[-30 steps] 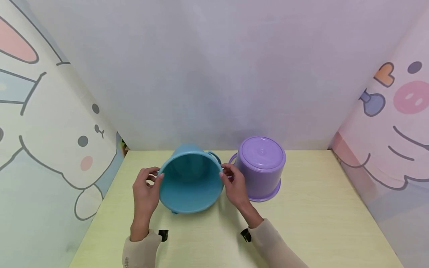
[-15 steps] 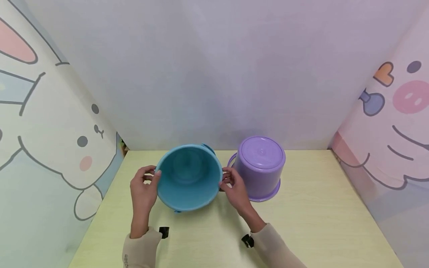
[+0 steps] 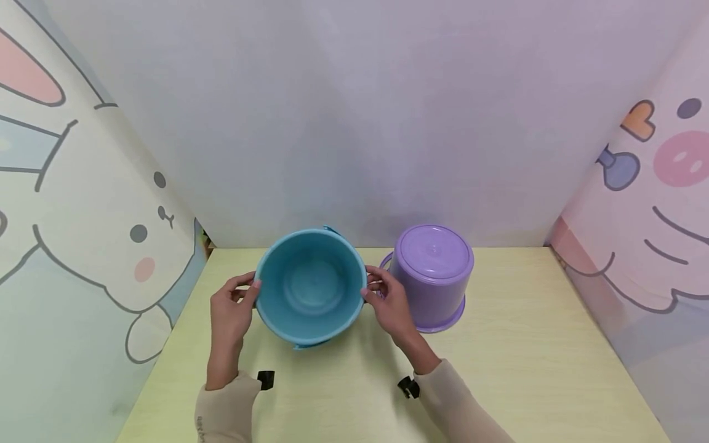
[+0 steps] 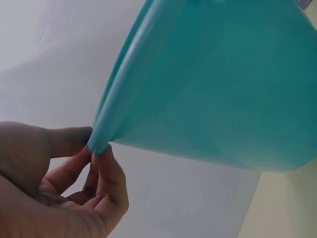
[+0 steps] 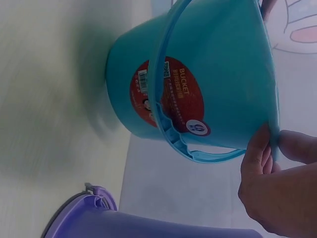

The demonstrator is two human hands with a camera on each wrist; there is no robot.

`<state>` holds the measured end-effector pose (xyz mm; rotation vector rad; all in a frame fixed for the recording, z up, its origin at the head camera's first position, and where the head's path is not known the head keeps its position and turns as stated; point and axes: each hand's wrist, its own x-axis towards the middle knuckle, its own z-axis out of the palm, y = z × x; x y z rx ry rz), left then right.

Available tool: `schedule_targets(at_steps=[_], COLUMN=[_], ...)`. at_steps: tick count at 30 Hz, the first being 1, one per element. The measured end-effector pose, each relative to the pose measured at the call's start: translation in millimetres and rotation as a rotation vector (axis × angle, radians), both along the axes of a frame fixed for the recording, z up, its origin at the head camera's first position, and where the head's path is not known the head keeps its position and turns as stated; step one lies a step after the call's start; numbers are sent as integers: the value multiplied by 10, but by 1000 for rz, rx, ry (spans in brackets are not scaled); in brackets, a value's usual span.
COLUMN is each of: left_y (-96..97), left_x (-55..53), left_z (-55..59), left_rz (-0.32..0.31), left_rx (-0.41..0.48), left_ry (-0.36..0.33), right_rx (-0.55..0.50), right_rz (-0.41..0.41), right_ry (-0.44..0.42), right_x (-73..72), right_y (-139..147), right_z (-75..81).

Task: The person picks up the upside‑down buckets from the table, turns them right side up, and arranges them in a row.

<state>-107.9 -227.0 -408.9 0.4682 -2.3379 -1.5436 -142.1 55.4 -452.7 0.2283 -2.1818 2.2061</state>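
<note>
Left hand (image 3: 228,314) and right hand (image 3: 392,311) pinch the blue bucket (image 3: 312,323) from opposite sides; it is between them, equally near both, mouth upward, the upturned purple bucket (image 3: 433,271) just right of the right hand

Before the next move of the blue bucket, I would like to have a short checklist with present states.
1. Left hand pinches the blue bucket by its rim: ok.
2. Right hand pinches the opposite side of the rim: ok.
3. Blue bucket holds nothing: ok.
4. Blue bucket's base rests on the table: cannot tell.
5. Purple bucket stands mouth up: not ok, upside down.
</note>
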Motion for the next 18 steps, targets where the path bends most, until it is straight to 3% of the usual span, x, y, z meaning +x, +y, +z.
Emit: schedule_targets(at_steps=[8,18], left_y=[-89,-137], left_x=[-37,-122], left_z=[-23,-64], left_rz=[-61,-69], left_rx=[176,287], left_ry=[-47,-70], right_rx=[-25,-134], right_rz=[24,39], right_ry=[-44,-114], right_x=[-88,-223], right_y=[-2,-70], right_z=[71,134])
